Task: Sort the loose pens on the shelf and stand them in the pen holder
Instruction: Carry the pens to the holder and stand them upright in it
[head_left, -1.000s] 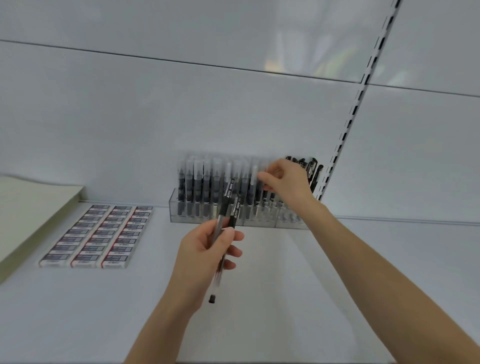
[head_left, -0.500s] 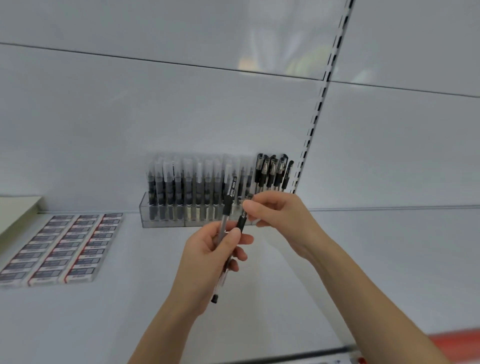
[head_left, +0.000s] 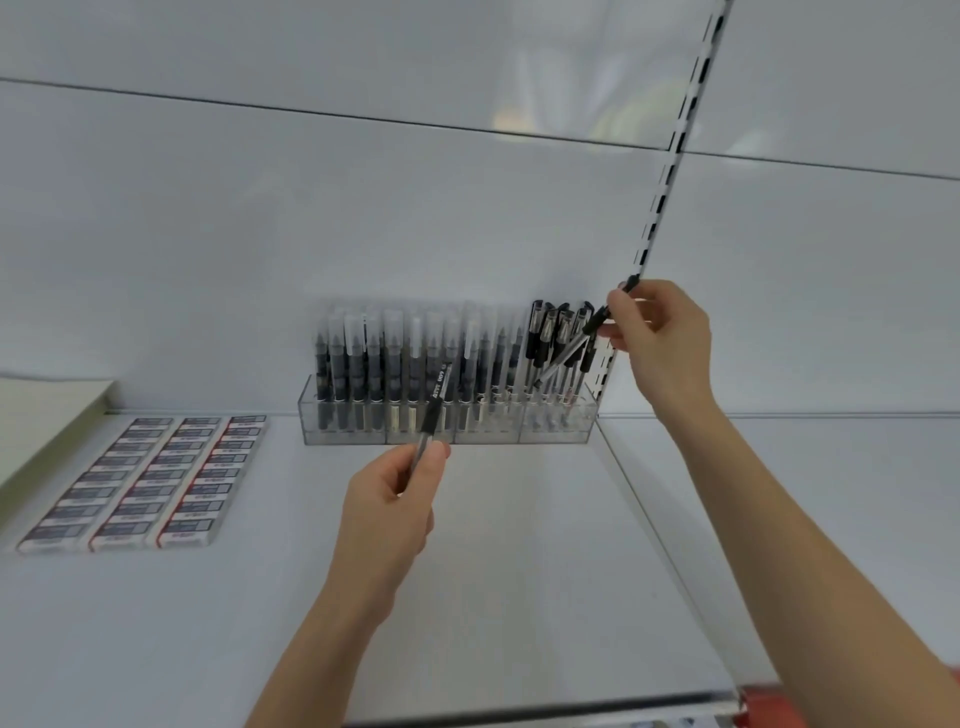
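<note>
Head view only. Pinching a pen (head_left: 569, 353) near its cap end with right hand (head_left: 660, 343) fingertips, tilted, tip down by the black-capped pens (head_left: 545, 332) at the right end of the pen holder (head_left: 550, 434); can't tell if inside, not seated. Gripping a second pen (head_left: 434, 410) in left hand (head_left: 395, 499), fingers curled round the barrel, in front of the holder's middle, above the shelf (head_left: 519, 571). Counting two pens outside the holder, both in hand. Judging near the end: seat both.

The holder (head_left: 353, 432) at frame centre is showing clear, glossy plastic. The pens (head_left: 545, 332) in it are showing see-through plastic barrels and black caps. The shelf (head_left: 519, 571) is looking smooth, matt white; the back panel (head_left: 311, 208) above is gleaming with soft reflections.
</note>
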